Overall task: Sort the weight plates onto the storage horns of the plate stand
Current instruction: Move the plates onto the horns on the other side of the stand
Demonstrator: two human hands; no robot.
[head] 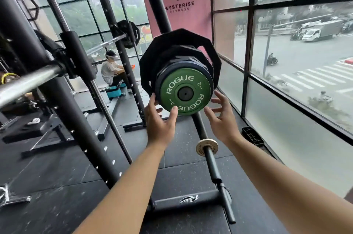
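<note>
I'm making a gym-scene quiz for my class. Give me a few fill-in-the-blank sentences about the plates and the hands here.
The front plate on the upper horn is coloured ____.
It reads ____ twice.
The left hand holds its lower edge; the right hand touches ____.
The lower horn carries ____ small pale plate.
Missing words: green; ROGUE; nothing; one.
</note>
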